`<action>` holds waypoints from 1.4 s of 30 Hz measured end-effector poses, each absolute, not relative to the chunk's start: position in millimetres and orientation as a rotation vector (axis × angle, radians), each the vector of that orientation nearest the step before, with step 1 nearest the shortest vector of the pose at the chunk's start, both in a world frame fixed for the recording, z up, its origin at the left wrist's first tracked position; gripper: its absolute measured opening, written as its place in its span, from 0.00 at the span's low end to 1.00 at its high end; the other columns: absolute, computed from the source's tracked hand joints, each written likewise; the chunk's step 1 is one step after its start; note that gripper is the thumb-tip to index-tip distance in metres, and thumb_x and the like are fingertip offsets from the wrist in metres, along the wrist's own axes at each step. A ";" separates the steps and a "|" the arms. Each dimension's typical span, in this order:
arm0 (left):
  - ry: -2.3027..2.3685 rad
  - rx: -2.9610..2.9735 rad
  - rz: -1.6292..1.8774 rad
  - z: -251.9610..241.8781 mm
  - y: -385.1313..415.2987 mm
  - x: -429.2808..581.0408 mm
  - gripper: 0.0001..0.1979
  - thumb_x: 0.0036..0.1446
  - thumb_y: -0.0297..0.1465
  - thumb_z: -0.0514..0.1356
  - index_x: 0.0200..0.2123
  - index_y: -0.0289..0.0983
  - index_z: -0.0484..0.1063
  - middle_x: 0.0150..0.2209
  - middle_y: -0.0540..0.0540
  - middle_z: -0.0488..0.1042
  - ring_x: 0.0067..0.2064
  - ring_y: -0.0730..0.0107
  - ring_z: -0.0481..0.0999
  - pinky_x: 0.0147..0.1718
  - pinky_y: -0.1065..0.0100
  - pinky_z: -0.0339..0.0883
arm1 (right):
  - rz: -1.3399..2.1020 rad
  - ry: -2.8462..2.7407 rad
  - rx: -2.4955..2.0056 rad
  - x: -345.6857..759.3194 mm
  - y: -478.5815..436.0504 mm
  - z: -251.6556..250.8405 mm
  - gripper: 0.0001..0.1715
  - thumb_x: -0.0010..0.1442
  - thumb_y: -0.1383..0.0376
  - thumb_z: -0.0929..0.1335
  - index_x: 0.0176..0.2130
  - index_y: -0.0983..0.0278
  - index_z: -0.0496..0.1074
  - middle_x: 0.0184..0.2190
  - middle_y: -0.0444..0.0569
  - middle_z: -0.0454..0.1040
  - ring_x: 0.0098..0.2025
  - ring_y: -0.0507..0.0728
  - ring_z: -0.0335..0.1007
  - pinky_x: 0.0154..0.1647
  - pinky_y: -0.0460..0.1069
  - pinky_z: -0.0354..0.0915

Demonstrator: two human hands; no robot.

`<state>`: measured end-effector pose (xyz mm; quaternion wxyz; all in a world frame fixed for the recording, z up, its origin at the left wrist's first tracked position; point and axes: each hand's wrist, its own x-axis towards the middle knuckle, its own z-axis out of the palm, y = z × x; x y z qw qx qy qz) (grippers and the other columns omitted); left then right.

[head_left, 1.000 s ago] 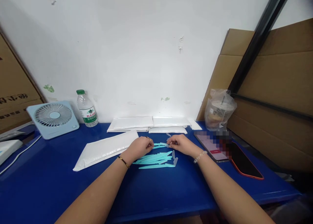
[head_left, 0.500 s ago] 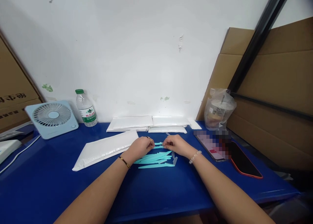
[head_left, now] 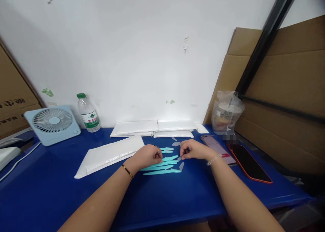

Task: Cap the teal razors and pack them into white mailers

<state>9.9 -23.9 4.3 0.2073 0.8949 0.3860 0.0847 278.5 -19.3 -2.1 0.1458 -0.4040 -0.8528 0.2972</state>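
Observation:
Several thin teal plastic sticks [head_left: 162, 166] lie in a loose pile on the blue table [head_left: 165, 198]. My left hand [head_left: 147, 156] rests just left of the pile with its fingers curled, pinching the end of one teal stick [head_left: 167, 149] that points right. My right hand [head_left: 194, 150] sits a little to the right of that stick, fingers pinched together; what they hold is too small to make out. Small clear caps lie near the sticks, one [head_left: 176, 144] beyond the hands and one [head_left: 181, 166] at the pile's right end.
A white padded mailer [head_left: 109, 155] lies left of my hands, with more mailers [head_left: 152, 128] stacked by the wall. A fan [head_left: 52, 123] and a water bottle [head_left: 87, 113] stand at the back left. Two phones [head_left: 247, 162] and a bagged drink cup [head_left: 225, 113] are on the right, cardboard behind.
My right hand has drawn away to the right from the teal stick in my left hand. A clear cap now lies beyond the hands. The camera has shifted slightly.

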 end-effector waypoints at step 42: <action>1.173 2.675 0.331 0.9 -15.0 5.6 0.08 0.52 0.29 0.53 0.29 0.39 0.73 0.28 0.49 0.73 0.31 0.70 0.70 0.28 0.72 0.57 | 0.439 -2.455 -1.274 254.7 -21.6 -7.4 0.06 0.51 0.72 0.65 0.27 0.65 0.71 0.28 0.45 0.70 0.27 0.50 0.64 0.27 0.44 0.57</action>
